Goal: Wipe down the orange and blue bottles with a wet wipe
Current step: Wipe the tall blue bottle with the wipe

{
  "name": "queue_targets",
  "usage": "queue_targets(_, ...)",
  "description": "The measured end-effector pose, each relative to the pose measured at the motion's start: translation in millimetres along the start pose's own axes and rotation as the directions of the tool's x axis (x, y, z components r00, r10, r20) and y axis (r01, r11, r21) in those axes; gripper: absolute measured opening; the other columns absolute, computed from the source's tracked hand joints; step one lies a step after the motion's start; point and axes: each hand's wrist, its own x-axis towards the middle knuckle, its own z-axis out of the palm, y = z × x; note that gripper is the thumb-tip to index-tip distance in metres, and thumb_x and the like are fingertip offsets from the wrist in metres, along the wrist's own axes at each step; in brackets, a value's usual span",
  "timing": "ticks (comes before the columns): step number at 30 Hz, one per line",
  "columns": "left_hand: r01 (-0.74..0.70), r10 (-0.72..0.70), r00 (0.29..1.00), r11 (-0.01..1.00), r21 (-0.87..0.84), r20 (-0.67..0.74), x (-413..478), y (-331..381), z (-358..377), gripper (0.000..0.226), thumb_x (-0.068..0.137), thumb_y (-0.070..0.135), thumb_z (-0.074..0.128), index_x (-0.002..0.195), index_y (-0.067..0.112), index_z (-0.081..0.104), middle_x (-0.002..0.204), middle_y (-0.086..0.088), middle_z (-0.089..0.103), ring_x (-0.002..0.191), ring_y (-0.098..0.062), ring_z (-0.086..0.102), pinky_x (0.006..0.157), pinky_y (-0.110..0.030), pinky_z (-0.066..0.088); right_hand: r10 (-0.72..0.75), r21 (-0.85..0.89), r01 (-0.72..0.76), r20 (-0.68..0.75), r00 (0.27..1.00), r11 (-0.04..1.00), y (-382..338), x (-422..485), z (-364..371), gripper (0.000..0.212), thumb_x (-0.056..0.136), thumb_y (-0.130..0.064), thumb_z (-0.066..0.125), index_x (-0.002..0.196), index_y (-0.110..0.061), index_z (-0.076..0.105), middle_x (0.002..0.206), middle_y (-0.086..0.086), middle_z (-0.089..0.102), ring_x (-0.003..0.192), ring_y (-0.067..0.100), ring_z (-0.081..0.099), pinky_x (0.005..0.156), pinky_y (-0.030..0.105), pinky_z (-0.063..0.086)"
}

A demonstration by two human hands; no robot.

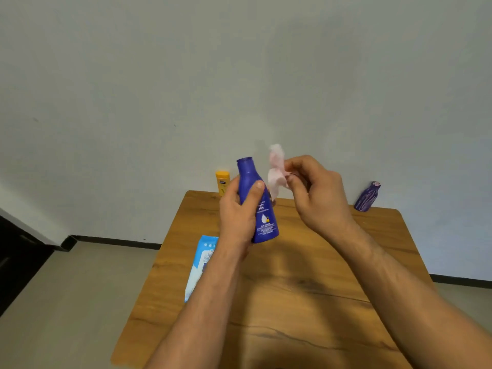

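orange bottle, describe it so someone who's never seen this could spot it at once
On the brown wooden table, look to the far left corner by the pale wall. The small orange plastic bottle stands upright there, behind the left hand gripping the dark blue bottle; it is the only orange thing.

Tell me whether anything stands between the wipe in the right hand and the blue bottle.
Nothing visible does. The right hand pinches the wet wipe just beside the blue bottle, near its neck, with only air between. The left hand grips the bottle lower down, thumb across the front, so the neck is bare.
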Motion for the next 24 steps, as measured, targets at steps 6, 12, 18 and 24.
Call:
queue_targets(6, -0.207, 0.186, 0.978, 0.924, 0.322, 0.095, -3, -2, 7, 0.031, 0.087, -0.006, 0.062, 0.11, 0.015, 0.058, 0.092, -0.004, 0.069, 0.078, -0.007, 0.066, 0.07, -0.023, 0.052, -0.321, -0.108, 0.318, -0.006, 0.947, 0.942, -8, -12, 21, 0.033, 0.097, -0.007, 0.054, 0.125, -0.001, 0.069, 0.13, 0.013, 0.067, 0.119, 0.021, 0.063, 0.106, 0.026, 0.048)
queue_targets(12, -0.176, 0.158, 0.984, 0.938, 0.3, 0.084, 0, -5, -2, 0.029, 0.082, 0.028, 0.067, 0.106, 0.015, 0.058, 0.084, -0.009, 0.064, 0.074, -0.023, 0.061, 0.065, -0.045, 0.055, -0.503, -0.139, 0.515, 0.111, 0.857, 0.846, 13, -44, 21, 0.032, 0.093, 0.009, 0.054, 0.117, 0.001, 0.073, 0.126, 0.014, 0.069, 0.116, 0.027, 0.066, 0.098, 0.04, 0.054)
queue_targets(18, -0.359, 0.323, 0.933, 0.783, 0.508, 0.162, 2, -13, 4, 0.044, 0.084, -0.006, 0.057, 0.121, 0.017, 0.057, 0.105, 0.002, 0.067, 0.099, -0.008, 0.066, 0.086, -0.03, 0.055, -0.474, -0.133, 0.477, 0.062, 0.879, 0.869, -5, -19, 11, 0.035, 0.091, 0.003, 0.047, 0.11, -0.001, 0.076, 0.124, 0.013, 0.07, 0.119, 0.026, 0.064, 0.106, 0.034, 0.049)
queue_targets(24, -0.313, 0.245, 0.949, 0.661, 0.682, 0.198, 0, -14, 1, 0.034, 0.092, 0.002, 0.049, 0.125, 0.006, 0.056, 0.107, -0.001, 0.059, 0.114, -0.016, 0.061, 0.082, -0.003, 0.036, -0.503, -0.088, 0.535, 0.239, 0.83, 0.84, -9, -15, 15, 0.034, 0.09, -0.004, 0.049, 0.11, -0.004, 0.076, 0.125, 0.011, 0.07, 0.123, 0.026, 0.063, 0.107, 0.038, 0.049)
